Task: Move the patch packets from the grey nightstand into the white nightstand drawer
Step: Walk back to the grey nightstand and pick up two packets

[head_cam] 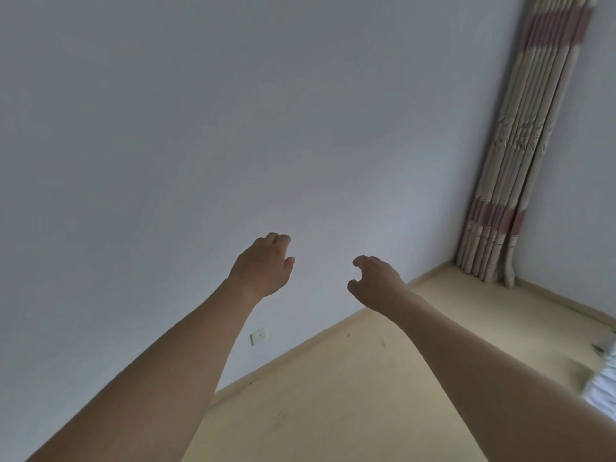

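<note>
- The left hand (263,266) is stretched out in mid-air in front of a plain pale wall (233,128); its fingers hang loosely curled and it grasps nothing.
- The right hand (375,283) is stretched out beside it, apart from it, with its fingers and thumb loosely bent and nothing between them.
- Both forearms are bare and reach up from the lower edge of the view.
- The patch packets, the grey nightstand and the white nightstand drawer do not show, so where they are cannot be told.
- A yellowish floor (333,395) meets the wall along a skirting line that runs slantwise.
- A white wall socket (258,335) sits low on the wall, just above the floor.
- A folded beige curtain (520,145) with reddish bands hangs in the corner of the room, down to the floor.
- Something white (603,385) shows at the right edge, too blurred to tell.
</note>
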